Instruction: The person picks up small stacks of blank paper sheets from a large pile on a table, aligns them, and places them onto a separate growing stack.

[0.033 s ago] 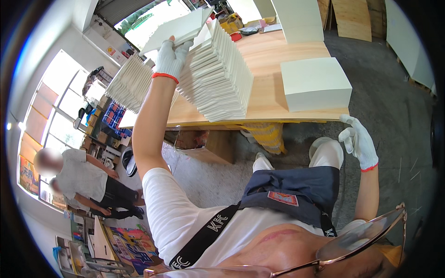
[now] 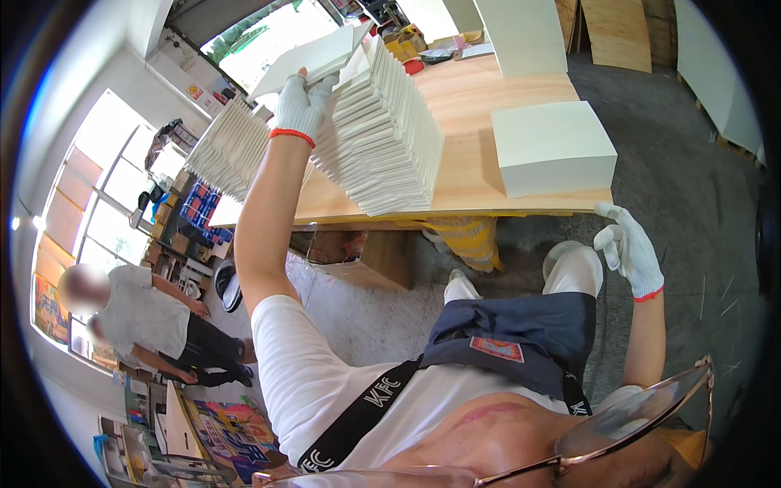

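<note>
My left hand (image 2: 300, 108), in a white knit glove with a red cuff, grips a flat bundle of white sheets (image 2: 305, 63) by its near edge. Thumb on top, the rest of the fingers are partly hidden. The bundle is tilted over the top of a tall stack of white sheets (image 2: 386, 138), layered in offset bundles. Another such stack (image 2: 228, 150) stands to its left. My right hand (image 2: 633, 252), gloved the same way, hangs by the table's near right corner with fingers loosely bent and apart, holding nothing. A fingertip is at the corner; contact is unclear.
The wooden table (image 2: 468, 106) also bears a low white block of sheets (image 2: 553, 146) near its right end and a tall white stack (image 2: 521, 37) behind. Beneath stand a cardboard box (image 2: 366, 252) and a yellow bundle (image 2: 468, 241). Another person (image 2: 150, 313) stands at far left.
My left hand and the bundle have shifted very slightly down and right. My right hand stays where it was. The person at far left has moved a little.
</note>
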Demonstrator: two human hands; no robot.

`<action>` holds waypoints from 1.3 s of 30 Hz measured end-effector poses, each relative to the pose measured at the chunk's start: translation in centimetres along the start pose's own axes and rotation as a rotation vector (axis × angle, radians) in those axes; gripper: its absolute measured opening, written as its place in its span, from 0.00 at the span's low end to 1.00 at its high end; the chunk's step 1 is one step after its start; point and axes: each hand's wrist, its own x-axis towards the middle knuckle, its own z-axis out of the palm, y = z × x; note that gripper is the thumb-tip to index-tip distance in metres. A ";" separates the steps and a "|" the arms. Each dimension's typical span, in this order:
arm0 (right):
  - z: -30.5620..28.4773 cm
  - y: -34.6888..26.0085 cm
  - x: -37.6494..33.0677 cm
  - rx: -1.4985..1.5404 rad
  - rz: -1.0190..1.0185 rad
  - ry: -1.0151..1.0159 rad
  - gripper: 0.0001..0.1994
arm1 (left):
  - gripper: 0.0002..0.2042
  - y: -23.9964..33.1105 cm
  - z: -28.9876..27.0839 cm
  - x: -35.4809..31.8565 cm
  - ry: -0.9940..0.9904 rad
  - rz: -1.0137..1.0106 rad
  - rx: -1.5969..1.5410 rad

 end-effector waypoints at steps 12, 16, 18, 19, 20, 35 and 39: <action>-1.3 0.9 0.1 0.011 0.036 0.055 0.26 | 0.19 -0.9 -0.8 1.0 0.086 -0.100 0.006; -1.3 1.3 0.3 0.025 0.042 0.033 0.25 | 0.22 1.3 -3.3 1.9 -0.025 -0.252 0.020; -1.4 1.4 0.4 0.020 0.055 0.050 0.25 | 0.25 1.8 -2.8 1.1 -0.093 -0.346 -0.053; -1.5 1.4 0.5 0.017 0.059 0.066 0.25 | 0.26 1.8 -1.7 -1.0 -0.096 -0.350 -0.071; -1.7 1.5 0.4 0.011 0.058 0.085 0.25 | 0.28 1.7 -1.1 -3.0 -0.102 -0.354 -0.089; -5.6 -3.5 9.3 -0.765 -0.179 0.634 0.23 | 0.19 -24.8 4.9 -12.6 -0.953 0.383 1.117; -4.6 -4.1 13.1 -1.370 -0.080 0.616 0.33 | 0.14 -34.8 9.0 -7.7 -1.207 0.424 1.452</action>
